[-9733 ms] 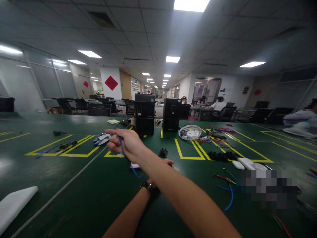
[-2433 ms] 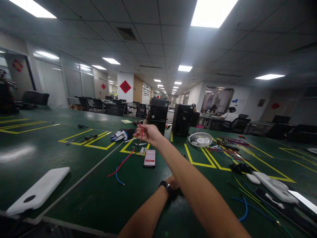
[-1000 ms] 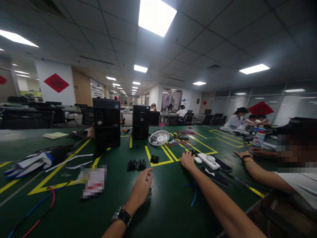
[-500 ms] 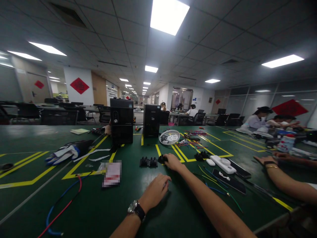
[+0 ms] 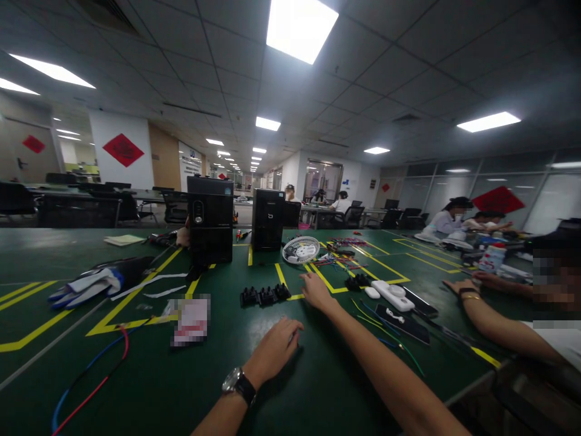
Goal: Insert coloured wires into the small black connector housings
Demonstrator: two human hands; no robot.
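My right hand (image 5: 316, 293) hovers over or lightly touches the table just right of a row of small black plastic blocks (image 5: 264, 295). Its fingers are partly stretched, with nothing visible in them. Nearer to me, my left hand (image 5: 275, 350), wearing a watch on its wrist, lies on the green table (image 5: 254, 399), fingers loosely bent and holding nothing visible. More black blocks (image 5: 357, 281) sit to the right, beside a white rounded device (image 5: 393, 295). Yellow, green and blue wires (image 5: 370, 315) lie right of my right forearm; red and blue wires (image 5: 104, 375) curve at the left.
Two black computer towers (image 5: 211, 224) stand behind the blocks, near a white round basket (image 5: 300, 249). A glove (image 5: 86, 288), paper strips (image 5: 152, 284) and a pixelated flat item (image 5: 190, 321) lie left. Another person's hand and arm (image 5: 481, 312) rest at the right.
My right hand went right to the black blocks, brought one left, set it at the row's end and let go. Earlier it held blue, then red wire at the left. The view turned right.
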